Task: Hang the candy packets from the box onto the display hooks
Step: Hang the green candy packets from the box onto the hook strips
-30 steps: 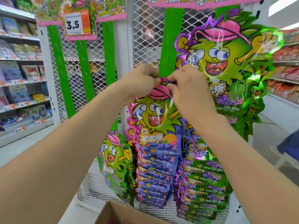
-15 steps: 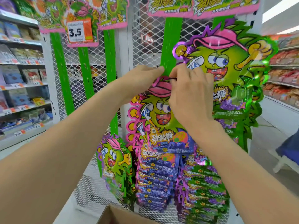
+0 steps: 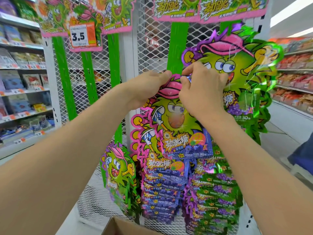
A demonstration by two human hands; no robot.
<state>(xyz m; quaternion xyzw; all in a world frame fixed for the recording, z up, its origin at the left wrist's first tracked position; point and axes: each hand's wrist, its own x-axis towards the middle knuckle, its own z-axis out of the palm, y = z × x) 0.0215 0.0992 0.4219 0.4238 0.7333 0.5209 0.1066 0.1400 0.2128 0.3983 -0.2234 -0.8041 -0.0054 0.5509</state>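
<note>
The left hand (image 3: 147,87) and right hand (image 3: 203,89) now hold the candy packet (image 3: 176,128) higher against the green strip (image 3: 178,46); more of its pink cap shows between them.

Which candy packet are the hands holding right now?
The pink-edged packet at centre: the left hand and right hand pinch its top against the green strip; the others hang free.

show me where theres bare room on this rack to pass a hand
Free: bare mesh below the price tag, between the green strips; mesh above the left hand and right hand. Crowded: packet stacks under the held packet, and the big green packet rightward.
</note>
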